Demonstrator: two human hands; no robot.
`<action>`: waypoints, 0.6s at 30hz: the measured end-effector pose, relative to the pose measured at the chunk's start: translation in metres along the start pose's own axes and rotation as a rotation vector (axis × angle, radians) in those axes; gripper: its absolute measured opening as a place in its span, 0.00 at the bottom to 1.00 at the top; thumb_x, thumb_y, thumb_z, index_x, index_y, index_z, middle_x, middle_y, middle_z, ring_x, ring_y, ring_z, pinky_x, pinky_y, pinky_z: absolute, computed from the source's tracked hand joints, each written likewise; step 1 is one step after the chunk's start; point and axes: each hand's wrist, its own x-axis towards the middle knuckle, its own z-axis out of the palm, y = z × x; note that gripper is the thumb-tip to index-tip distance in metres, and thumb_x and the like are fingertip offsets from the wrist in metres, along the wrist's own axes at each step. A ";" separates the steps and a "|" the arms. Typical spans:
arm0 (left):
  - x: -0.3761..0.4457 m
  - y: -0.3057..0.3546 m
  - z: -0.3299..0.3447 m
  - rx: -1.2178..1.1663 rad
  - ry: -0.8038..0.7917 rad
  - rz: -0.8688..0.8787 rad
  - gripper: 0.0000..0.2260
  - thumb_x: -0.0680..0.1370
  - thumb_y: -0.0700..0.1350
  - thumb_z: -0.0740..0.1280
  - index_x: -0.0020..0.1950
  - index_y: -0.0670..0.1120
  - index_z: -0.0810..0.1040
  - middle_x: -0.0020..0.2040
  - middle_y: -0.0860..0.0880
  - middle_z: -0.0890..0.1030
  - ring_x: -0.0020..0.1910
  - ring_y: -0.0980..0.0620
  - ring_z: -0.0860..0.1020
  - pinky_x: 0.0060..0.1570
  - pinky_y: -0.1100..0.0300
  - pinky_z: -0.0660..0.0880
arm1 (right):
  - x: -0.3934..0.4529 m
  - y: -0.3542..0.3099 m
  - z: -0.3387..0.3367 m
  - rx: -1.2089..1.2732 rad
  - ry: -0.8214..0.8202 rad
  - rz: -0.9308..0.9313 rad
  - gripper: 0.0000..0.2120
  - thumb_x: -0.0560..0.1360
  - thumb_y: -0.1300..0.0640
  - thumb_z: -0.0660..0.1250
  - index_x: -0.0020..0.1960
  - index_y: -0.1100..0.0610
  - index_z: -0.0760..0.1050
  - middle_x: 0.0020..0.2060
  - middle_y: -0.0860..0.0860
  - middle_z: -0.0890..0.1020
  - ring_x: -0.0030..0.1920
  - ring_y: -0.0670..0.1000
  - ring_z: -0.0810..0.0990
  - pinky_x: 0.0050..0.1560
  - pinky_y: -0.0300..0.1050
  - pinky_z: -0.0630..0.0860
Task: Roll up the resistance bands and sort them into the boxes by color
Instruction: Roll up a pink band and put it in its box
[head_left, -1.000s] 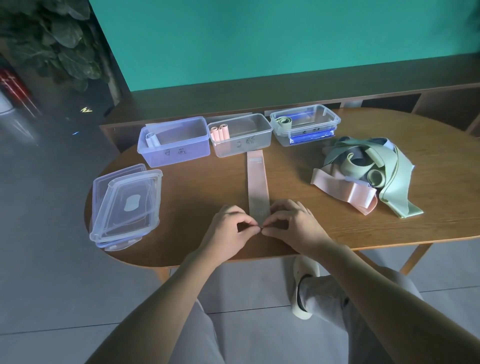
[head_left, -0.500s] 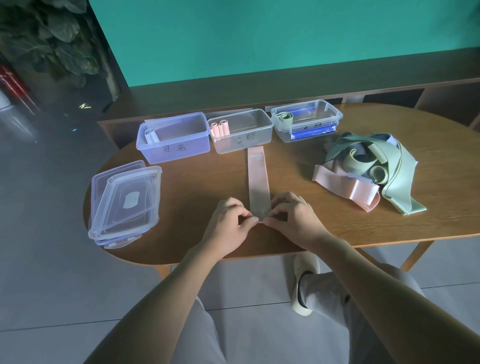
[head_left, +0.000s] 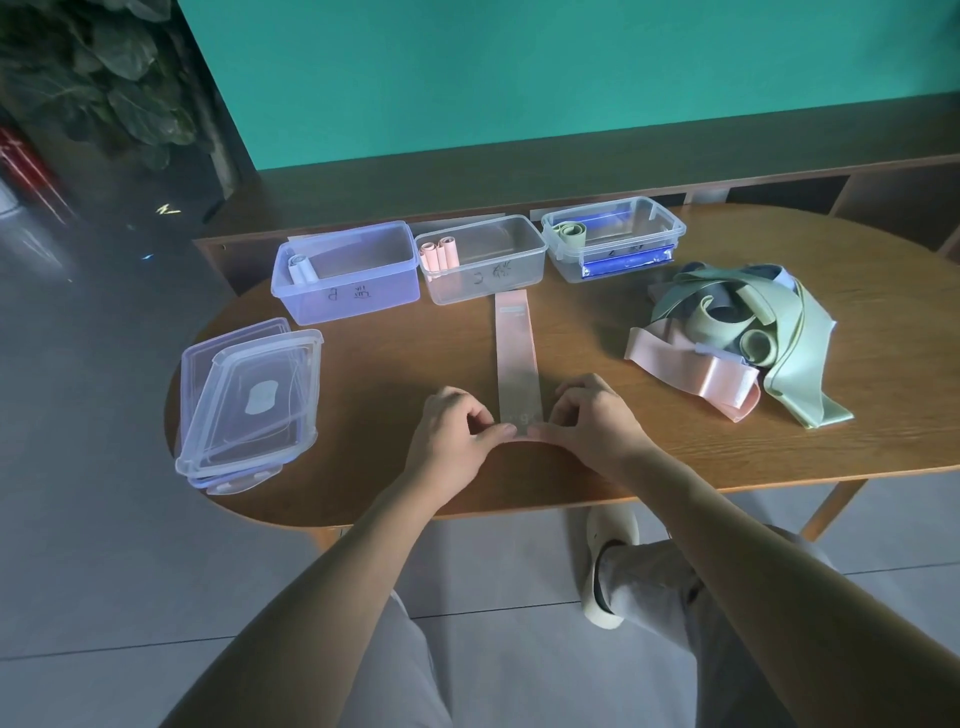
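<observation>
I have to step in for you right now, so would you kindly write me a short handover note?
Left hand and right hand pinch the near end of the flat pink band, roll just starting.
Done: one pale roll in the left box, two pink rolls in the middle box, one green roll in the right box.
Left: roll this band into the middle box, then clear the tangled pile of pink, green and grey-blue bands by color.

Bare table between stacked lids and pink band; tangled band pile crowding the right.
</observation>
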 end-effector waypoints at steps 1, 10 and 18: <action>-0.001 0.001 0.001 -0.010 0.013 0.020 0.12 0.74 0.55 0.75 0.42 0.49 0.78 0.50 0.56 0.74 0.52 0.57 0.71 0.49 0.55 0.76 | 0.000 -0.001 0.001 0.003 0.004 0.001 0.14 0.70 0.42 0.77 0.37 0.51 0.79 0.57 0.45 0.74 0.53 0.46 0.73 0.40 0.31 0.68; -0.003 -0.001 0.000 -0.016 -0.071 0.346 0.05 0.78 0.41 0.72 0.47 0.50 0.85 0.46 0.56 0.80 0.48 0.58 0.76 0.49 0.54 0.77 | 0.000 0.002 0.003 0.017 0.017 -0.057 0.12 0.71 0.46 0.77 0.39 0.48 0.76 0.53 0.46 0.75 0.52 0.49 0.74 0.44 0.34 0.69; -0.003 -0.004 0.001 0.042 -0.072 0.344 0.04 0.80 0.42 0.70 0.49 0.49 0.85 0.48 0.55 0.76 0.49 0.60 0.73 0.50 0.62 0.74 | -0.004 0.008 0.005 -0.029 -0.050 -0.293 0.09 0.79 0.53 0.68 0.45 0.39 0.78 0.57 0.43 0.76 0.59 0.48 0.73 0.64 0.49 0.69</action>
